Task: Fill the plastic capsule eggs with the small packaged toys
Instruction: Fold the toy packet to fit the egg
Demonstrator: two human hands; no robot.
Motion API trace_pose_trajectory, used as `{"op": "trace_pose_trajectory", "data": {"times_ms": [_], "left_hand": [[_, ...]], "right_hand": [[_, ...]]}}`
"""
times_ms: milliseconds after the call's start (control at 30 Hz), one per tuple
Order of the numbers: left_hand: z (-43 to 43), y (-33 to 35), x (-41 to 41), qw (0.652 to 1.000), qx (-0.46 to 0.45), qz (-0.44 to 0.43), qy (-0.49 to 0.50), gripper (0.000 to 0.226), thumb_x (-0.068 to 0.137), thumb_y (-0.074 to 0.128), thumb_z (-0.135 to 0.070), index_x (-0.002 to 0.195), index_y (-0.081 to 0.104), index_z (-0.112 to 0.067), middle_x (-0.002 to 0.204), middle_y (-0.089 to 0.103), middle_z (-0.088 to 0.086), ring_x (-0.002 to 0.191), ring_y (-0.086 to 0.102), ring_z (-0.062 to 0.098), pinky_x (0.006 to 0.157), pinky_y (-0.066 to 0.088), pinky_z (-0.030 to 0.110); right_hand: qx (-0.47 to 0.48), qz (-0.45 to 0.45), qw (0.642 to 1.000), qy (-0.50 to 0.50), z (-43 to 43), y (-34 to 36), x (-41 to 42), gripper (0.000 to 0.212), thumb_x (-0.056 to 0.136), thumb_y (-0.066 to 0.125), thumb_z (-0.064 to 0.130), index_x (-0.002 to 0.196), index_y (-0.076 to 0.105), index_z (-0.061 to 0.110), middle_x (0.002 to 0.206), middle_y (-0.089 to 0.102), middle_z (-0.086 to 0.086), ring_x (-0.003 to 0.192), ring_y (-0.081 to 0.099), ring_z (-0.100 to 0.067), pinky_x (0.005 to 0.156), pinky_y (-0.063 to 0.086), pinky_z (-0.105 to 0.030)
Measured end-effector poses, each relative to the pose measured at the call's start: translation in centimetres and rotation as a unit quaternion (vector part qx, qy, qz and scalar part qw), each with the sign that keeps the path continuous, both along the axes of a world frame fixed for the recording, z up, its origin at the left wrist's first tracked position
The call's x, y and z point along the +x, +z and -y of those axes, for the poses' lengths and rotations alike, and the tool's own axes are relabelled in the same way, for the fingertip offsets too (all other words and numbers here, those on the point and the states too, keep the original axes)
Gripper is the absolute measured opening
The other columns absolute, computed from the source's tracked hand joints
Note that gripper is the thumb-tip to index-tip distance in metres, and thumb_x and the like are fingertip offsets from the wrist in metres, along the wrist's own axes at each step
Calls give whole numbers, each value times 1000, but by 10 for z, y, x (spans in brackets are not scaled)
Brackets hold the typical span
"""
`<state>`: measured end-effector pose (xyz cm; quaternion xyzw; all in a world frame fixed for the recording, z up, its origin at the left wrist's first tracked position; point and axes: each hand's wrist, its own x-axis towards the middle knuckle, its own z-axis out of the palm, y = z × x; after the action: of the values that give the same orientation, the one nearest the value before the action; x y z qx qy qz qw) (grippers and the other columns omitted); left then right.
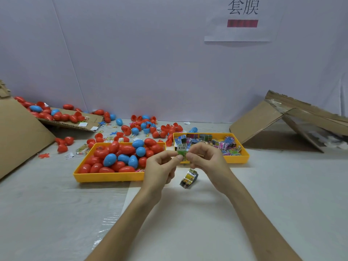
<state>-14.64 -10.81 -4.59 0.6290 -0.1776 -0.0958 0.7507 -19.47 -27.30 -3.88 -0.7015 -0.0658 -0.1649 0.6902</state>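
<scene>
Head camera: a person's left hand (162, 166) and right hand (205, 159) meet above the worktop (263, 194), the fingers (178, 157) of both pinching one green packaged toy (182, 153) just in front of the yellow toy tray (243, 159). A second packet (188, 178) lies on the worktop beneath them. Neither hand holds an egg; the red and blue capsule eggs (120, 157) sit heaped in the yellow egg tray (107, 177) to the left. The toy appears to be being readied; next, one hand likely must let go to fetch and open an egg.
</scene>
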Motion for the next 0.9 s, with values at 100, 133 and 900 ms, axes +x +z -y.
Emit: {"op": "trace_pose_trajectory", "data": {"times_ms": [100, 133, 900], "left_hand": [[1, 0, -1, 1000, 14, 19, -10, 7, 91, 73, -18, 95, 76, -13, 51, 44, -3, 45, 35, 9, 41, 26, 19], [1, 0, -2, 999, 21, 26, -11, 7, 91, 73, -18, 95, 76, -14, 51, 44, -3, 45, 35, 9, 40, 26, 19], [4, -8, 0, 965, 140, 200, 94, 7, 86, 79, -28, 83, 74, -25, 55, 54, -8, 54, 46, 3, 51, 38, 16]], "right_hand": [[1, 4, 1000, -17, -1, 0, 1, 8, 83, 79, 19, 83, 73, 24, 82, 69, 1, 76, 64, -13, 67, 54, -26], [1, 4, 1000, -22, -1, 0, 1, 8, 84, 79, 17, 83, 73, 22, 82, 69, 0, 75, 64, -13, 66, 54, -26], [14, -3, 999, -44, 3, 1, -1, 12, 87, 73, 4, 89, 79, 15, 87, 75, -5, 86, 70, -20, 76, 58, -28]]}}
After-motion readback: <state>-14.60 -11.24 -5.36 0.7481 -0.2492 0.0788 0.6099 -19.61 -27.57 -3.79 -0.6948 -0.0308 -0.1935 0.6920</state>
